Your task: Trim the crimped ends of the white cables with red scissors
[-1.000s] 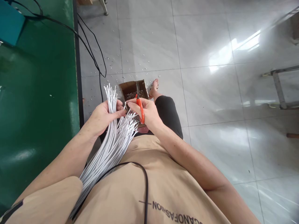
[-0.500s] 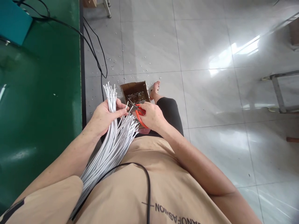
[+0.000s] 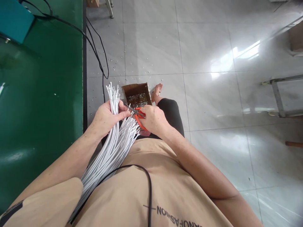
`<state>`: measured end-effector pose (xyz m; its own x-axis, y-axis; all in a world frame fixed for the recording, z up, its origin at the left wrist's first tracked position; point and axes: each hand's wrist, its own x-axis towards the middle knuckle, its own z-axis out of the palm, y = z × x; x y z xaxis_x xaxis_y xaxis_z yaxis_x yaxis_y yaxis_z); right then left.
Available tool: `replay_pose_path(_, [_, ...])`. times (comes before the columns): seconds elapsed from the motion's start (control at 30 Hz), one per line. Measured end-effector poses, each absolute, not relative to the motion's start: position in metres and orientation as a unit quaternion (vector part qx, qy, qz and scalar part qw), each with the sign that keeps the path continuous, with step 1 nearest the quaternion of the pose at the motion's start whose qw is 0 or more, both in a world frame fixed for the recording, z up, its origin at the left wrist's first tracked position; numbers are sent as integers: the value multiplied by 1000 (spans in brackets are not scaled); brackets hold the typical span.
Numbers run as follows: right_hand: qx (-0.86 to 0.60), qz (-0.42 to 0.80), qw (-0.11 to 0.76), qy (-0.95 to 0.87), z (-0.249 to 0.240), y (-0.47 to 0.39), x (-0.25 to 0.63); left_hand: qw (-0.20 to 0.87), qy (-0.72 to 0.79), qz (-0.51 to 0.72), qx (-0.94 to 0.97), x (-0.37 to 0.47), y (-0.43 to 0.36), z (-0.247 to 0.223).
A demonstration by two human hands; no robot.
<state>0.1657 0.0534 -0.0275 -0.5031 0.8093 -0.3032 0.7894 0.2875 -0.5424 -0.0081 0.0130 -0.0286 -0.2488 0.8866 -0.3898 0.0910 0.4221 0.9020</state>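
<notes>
My left hand [image 3: 109, 117] is closed round a bundle of white wires [image 3: 113, 138], whose upper ends stick up above the fingers. The thumb and fingertips of this hand pinch near one separate wire end. My right hand [image 3: 155, 119] grips orange-handled pliers or cutters [image 3: 139, 122]. Their dark jaws [image 3: 130, 108] point left and lie across that wire end, close to my left fingertips. Whether the jaws are fully closed is too small to tell. More loose wire ends fan out below the tool, and the wires run down across my lap at the left.
Below my hands stands an open cardboard box [image 3: 136, 91] with many small clippings in it. Similar bits lie scattered on the tiled floor [image 3: 203, 101]. To the left is a green table [image 3: 47, 110] with a teal box [image 3: 16, 20] and black cables [image 3: 97, 56] hanging off its edge.
The tool in my right hand has moved slightly left and down, its jaws now crossing the wire end at my left fingertips. My left hand keeps hold of the bundle.
</notes>
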Motion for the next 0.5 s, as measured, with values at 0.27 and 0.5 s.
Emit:
replay_pose_path(0.27, [-517,371,100,-765,-38,51,169,532,660,426,315,-6,12,-27])
replay_pose_path(0.5, [-399,667,271,-567,-29,64,165,630,591,422,274,-4,13,-17])
